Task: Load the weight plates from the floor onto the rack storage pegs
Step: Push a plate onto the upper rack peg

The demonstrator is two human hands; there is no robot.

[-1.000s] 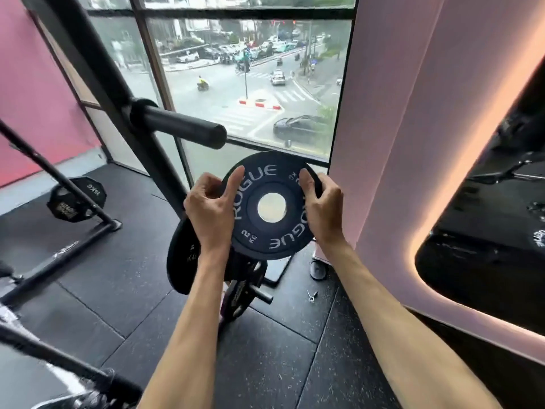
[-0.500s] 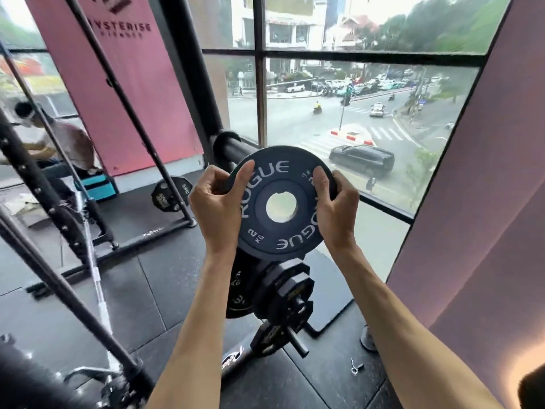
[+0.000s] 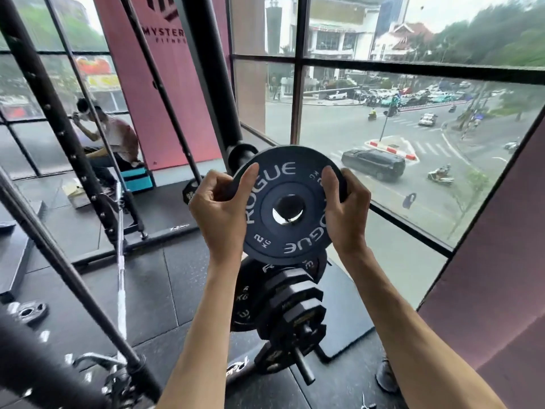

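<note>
We've got the 2 kg plate held upright at the top peg. Left hand and right hand each have a grip curled round its rim. Its hole looks lined up, but we can't tell if it's on yet. The stack below looks loaded, and a small plate is on the floor, so more to go.

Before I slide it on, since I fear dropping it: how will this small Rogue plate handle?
The Rogue plate is marked 2 KG, so probably light for the left hand and right hand gripping its rim. It looks rigid; flex seems unlikely. Round and thin, it would likely roll or fall flat if set on edge.
</note>
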